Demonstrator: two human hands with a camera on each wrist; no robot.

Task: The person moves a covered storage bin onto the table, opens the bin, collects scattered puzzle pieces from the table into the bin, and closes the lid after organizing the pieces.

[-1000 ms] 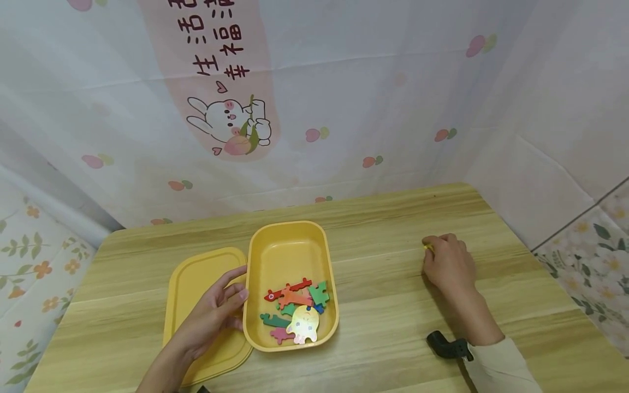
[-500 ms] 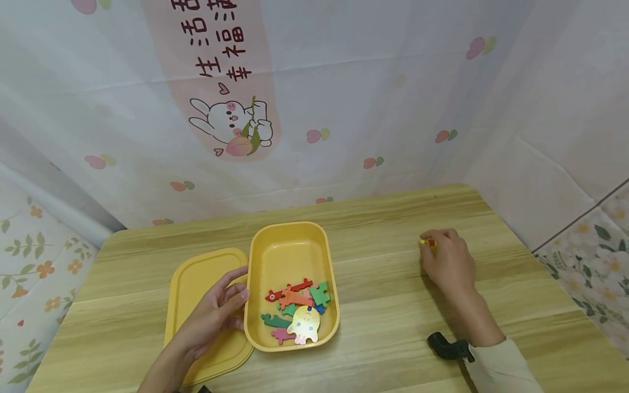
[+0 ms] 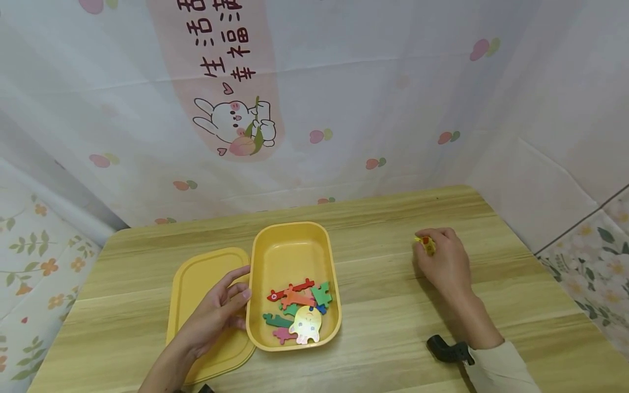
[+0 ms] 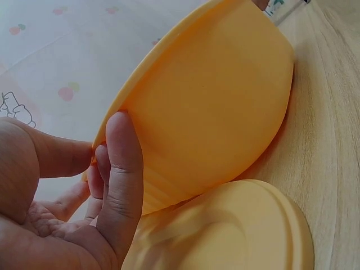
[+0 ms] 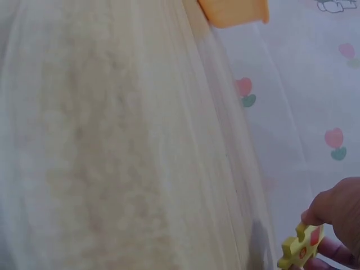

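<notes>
At the left, my left hand [image 3: 214, 312] holds the near-left rim of a deep yellow plastic box [image 3: 290, 232]. The left wrist view shows the thumb at the rim and a finger [image 4: 125, 163] against the outer wall. Colourful puzzle pieces [image 3: 297, 297] lie in the box's near half, a round yellow one with an animal face [image 3: 307, 323] on top. Farther right, my right hand [image 3: 444, 265] pinches a yellow puzzle piece [image 5: 302, 247] with red marks, low over the table. Its knobbed edge sticks out between thumb and fingers; the rest is hidden.
Left of the box lies its flat yellow lid [image 3: 201, 270], partly under the left hand. Both stand on a wood-grain table [image 3: 373, 305]. A printed curtain [image 3: 344, 98] rises behind the table's far edge. A black camera mount [image 3: 448, 348] sits at the right wrist.
In the right hand the yellow piece has turned and shows more of its red-marked face, while that hand has shifted slightly left. The left hand stays on the box.
</notes>
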